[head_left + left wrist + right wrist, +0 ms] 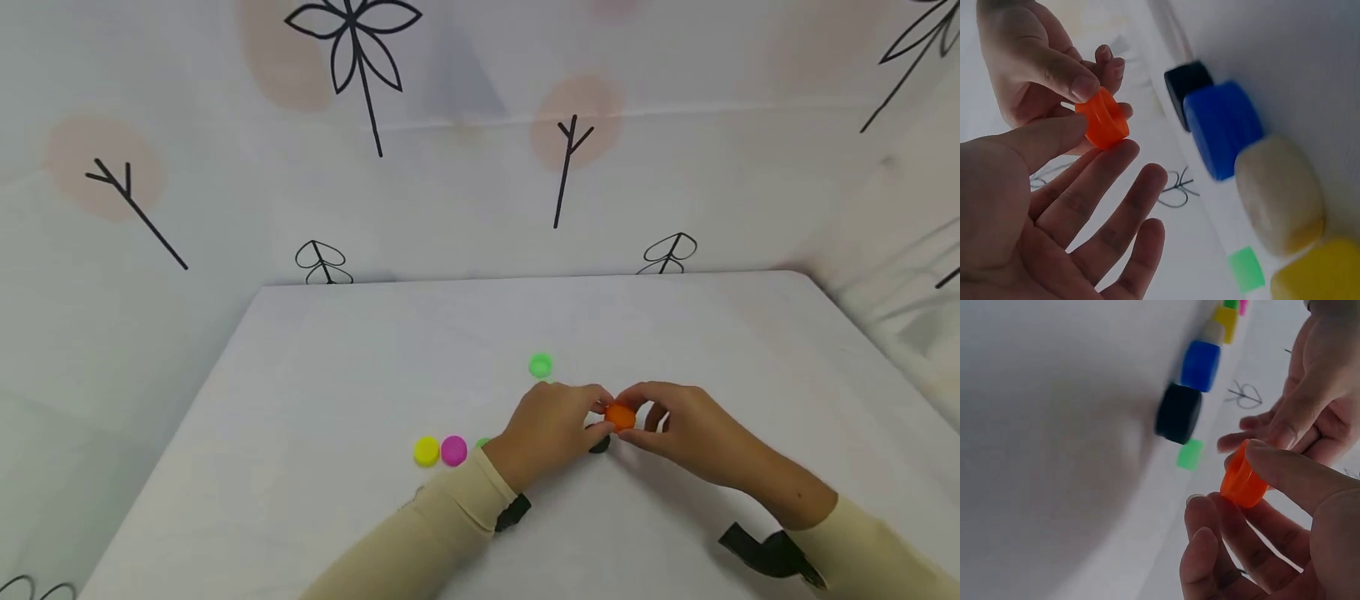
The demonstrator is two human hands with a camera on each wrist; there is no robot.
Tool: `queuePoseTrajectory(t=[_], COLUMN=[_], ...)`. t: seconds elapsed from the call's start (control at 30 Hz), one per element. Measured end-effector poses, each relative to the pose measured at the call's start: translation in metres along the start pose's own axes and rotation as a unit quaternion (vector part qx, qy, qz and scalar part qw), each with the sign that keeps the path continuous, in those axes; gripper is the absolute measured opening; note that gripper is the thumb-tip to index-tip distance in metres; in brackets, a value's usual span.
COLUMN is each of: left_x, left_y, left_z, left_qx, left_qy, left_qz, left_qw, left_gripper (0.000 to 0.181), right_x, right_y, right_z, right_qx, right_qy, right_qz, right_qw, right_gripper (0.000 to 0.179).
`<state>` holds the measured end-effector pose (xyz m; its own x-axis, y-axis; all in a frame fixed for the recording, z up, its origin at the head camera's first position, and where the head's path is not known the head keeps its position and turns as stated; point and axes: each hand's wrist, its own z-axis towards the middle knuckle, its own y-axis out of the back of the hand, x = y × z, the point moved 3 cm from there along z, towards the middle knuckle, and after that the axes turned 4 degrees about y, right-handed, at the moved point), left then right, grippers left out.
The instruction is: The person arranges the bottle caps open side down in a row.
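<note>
Both hands hold an orange bottle cap (620, 417) between them, raised over the white table. My left hand (551, 425) pinches it from the left with thumb and fingertips; its other fingers spread loosely in the left wrist view. From the right, my right hand (693, 429) pinches the opposite side. The cap's hollow inside shows in the left wrist view. Close below stands a black cap (599, 445), at the end of a row with a blue cap (1225, 128), an off-white cap (1282, 197) and a yellow cap (1325, 275). In the head view my left hand covers part of this row.
The row's left end shows a yellow cap (427, 451), a magenta cap (453, 450) and a partly hidden green cap (482, 442). Apart from the row, a light green cap (540, 365) lies farther back. Patterned cloth (465, 200) hangs behind the table (360, 358).
</note>
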<state>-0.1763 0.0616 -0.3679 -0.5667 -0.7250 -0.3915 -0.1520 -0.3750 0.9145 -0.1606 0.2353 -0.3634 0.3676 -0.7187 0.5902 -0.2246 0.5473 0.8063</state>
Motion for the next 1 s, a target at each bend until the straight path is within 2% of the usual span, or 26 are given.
queuePoseTrajectory(t=[0.13,0.3,0.5,0.67,0.83,1.0], left_x=[-0.006,-0.011,-0.014,-0.014,-0.011,0.001], left_y=[-0.012,-0.02,-0.025,-0.025,-0.015,0.014], left_z=[-0.003,-0.005,-0.008,-0.005,-0.007,-0.008], left_qx=[0.008,0.006,-0.01,0.005,0.004,0.01], left_qy=[-0.024,-0.043,-0.061,-0.06,-0.056,-0.047], left_qz=[0.055,0.111,0.121,0.12,0.1,0.087], left_qw=[0.9982,0.9929,0.9907,0.991,0.9934,0.995], left_gripper=[0.027,0.023,0.019,0.019,0.021,0.028], right_x=[-0.007,-0.016,-0.022,-0.023,-0.025,-0.018], right_y=[-0.005,-0.011,-0.017,-0.017,-0.02,-0.006], right_z=[-0.006,-0.007,-0.008,-0.007,-0.005,0.004], right_qx=[0.019,0.037,0.04,0.036,0.063,0.111], right_qy=[-0.005,-0.018,-0.016,-0.006,-0.026,-0.043], right_qz=[0.007,0.007,0.001,-0.011,-0.011,-0.024], right_qw=[0.9998,0.9991,0.9991,0.9993,0.9976,0.9926], right_gripper=[0.031,0.032,0.03,0.031,0.038,0.055])
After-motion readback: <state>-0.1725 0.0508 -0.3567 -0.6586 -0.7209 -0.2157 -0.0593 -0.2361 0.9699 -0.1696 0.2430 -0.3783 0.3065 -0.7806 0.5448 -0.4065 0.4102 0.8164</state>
